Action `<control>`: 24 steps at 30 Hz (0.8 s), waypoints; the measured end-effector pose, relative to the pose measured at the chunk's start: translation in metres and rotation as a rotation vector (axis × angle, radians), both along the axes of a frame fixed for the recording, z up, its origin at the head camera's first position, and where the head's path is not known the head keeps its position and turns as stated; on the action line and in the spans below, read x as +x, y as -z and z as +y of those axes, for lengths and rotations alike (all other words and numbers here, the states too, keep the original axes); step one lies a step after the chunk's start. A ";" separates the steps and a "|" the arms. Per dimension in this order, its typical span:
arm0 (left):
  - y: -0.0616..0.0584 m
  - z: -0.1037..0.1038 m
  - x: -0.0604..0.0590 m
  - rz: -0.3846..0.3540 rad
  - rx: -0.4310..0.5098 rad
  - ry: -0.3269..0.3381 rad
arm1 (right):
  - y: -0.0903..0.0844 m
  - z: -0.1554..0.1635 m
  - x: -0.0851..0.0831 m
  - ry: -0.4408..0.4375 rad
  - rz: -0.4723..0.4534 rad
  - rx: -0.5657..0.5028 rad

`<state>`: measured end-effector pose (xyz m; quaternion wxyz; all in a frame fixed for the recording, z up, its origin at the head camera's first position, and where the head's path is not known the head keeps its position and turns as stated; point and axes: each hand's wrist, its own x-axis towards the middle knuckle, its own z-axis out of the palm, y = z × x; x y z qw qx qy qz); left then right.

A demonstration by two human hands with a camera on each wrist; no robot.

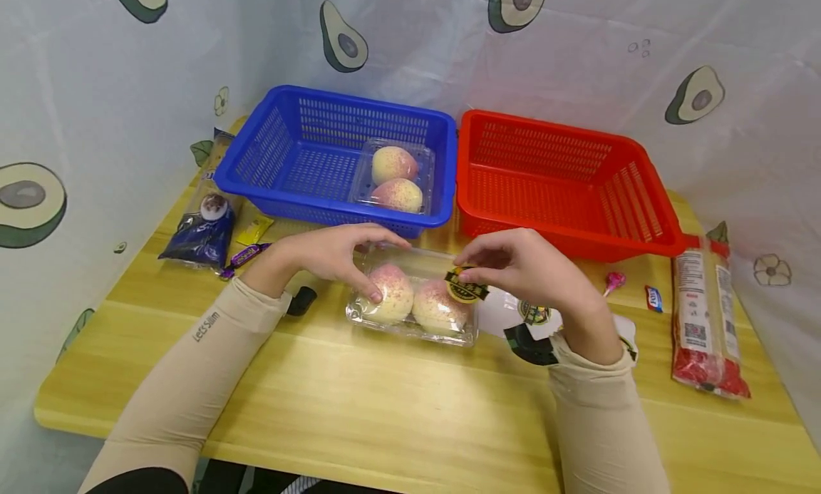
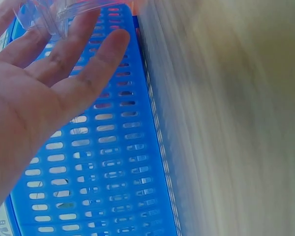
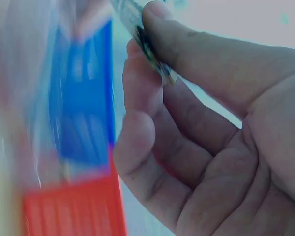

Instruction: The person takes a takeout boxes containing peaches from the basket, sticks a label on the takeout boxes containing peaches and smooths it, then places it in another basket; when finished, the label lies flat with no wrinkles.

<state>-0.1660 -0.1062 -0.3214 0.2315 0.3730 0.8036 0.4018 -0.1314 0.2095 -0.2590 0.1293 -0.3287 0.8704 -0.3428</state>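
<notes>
Head view: a clear plastic clamshell (image 1: 413,301) with two pink-speckled peaches lies on the wooden table (image 1: 385,408), just in front of the blue basket (image 1: 282,159).
Sticker: a round black-and-yellow sticker (image 1: 466,286) sits at the clamshell's right end, on the lid.
Right hand: the right hand (image 1: 522,266) pinches the sticker between thumb and forefinger; the right wrist view shows a thin edge caught between those two fingertips, the other fingers curled loosely.
Left hand: the left hand (image 1: 330,255) rests on the clamshell's left end, fingers nearly straight, the thumb down on the lid; the left wrist view shows fingertips against a clear plastic edge, not curled round it.
Step in hand: judging from the pinch, the sticker is being set on or smoothed onto the lid while the other hand steadies the box.
Next move calls for: steady downward pressure on the sticker and a still box.
Around: a second clamshell of peaches (image 1: 394,177) lies in the blue basket; a red basket (image 1: 564,184) stands beside it; a white sticker sheet (image 1: 532,323) lies under the right wrist; snack packets (image 1: 705,316) lie at the table's edges.
</notes>
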 end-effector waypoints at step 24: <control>0.001 0.002 -0.001 -0.024 0.000 0.005 | 0.022 -0.037 -0.002 -0.213 0.087 0.073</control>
